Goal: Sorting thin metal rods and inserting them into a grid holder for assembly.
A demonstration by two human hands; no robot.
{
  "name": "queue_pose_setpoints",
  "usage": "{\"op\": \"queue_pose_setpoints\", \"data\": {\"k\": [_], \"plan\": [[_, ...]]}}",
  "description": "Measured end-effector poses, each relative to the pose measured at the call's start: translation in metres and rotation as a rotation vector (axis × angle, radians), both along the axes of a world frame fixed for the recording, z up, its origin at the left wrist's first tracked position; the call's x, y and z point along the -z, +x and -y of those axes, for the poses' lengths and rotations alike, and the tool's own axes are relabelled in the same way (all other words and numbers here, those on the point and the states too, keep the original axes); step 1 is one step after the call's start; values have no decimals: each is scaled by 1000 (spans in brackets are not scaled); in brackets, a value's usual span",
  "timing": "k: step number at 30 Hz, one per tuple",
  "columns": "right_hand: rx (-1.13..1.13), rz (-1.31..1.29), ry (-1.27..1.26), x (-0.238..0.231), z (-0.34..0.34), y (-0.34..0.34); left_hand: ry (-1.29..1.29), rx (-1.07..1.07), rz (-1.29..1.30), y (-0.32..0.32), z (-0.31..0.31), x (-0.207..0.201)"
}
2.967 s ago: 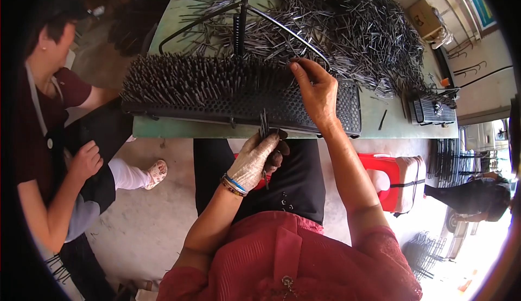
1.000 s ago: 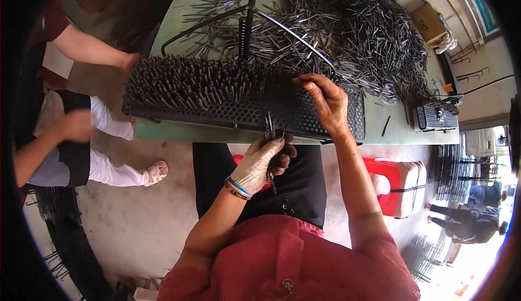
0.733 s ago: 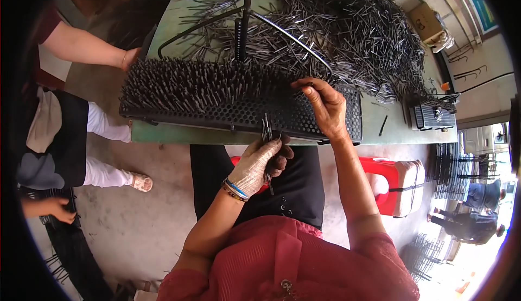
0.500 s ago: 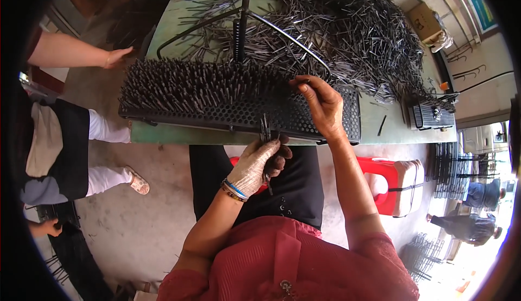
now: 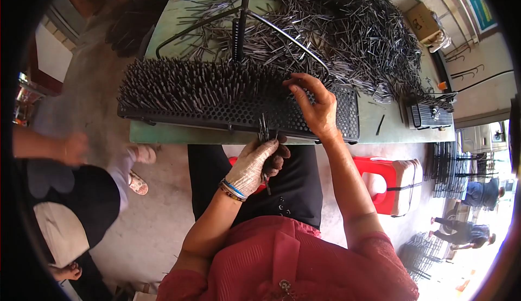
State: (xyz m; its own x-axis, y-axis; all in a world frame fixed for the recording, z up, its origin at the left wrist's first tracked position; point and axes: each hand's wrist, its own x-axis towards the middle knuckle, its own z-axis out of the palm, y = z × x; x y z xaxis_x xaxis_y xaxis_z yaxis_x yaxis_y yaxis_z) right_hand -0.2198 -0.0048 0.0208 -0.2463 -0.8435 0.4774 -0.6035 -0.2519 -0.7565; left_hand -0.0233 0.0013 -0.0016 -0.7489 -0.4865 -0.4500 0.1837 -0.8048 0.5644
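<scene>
My left hand (image 5: pixel 254 164), in a pale knitted glove with darkened fingertips, is closed around a small bundle of thin dark rods (image 5: pixel 264 124). It sits at the near edge of a long black perforated tray (image 5: pixel 343 115). Dark rods (image 5: pixel 179 86) stand upright and close together in the tray's left and middle part; the holes toward the right show bare. Above those holes is my bare right hand (image 5: pixel 320 108), thumb and forefinger bent together beside the last standing rods. Whatever lies between its fingertips is too small and dark to make out.
A big heap of loose rods (image 5: pixel 353 29) covers the back of the green table (image 5: pixel 173 134). Behind the tray rises a black stand (image 5: pixel 237 35). A smaller rod-filled tray (image 5: pixel 431 115) lies at right. A red stool (image 5: pixel 374 184) stands below. Another person (image 5: pixel 81 198) is at left.
My right hand has shifted slightly left along the tray. My left hand keeps its bundle, almost unmoved. At left, the other person has drawn an arm back from the table and moved nearer.
</scene>
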Motion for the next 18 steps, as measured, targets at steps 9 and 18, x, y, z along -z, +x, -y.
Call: {"op": "queue_pose_setpoints", "data": {"k": [9,18], "plan": [[142,53,-32,10,7,6,-6,-1,-9,-1,0,1],[291,-176,-126,7,7,15,9,-5,-18,-1,-1,1]]}}
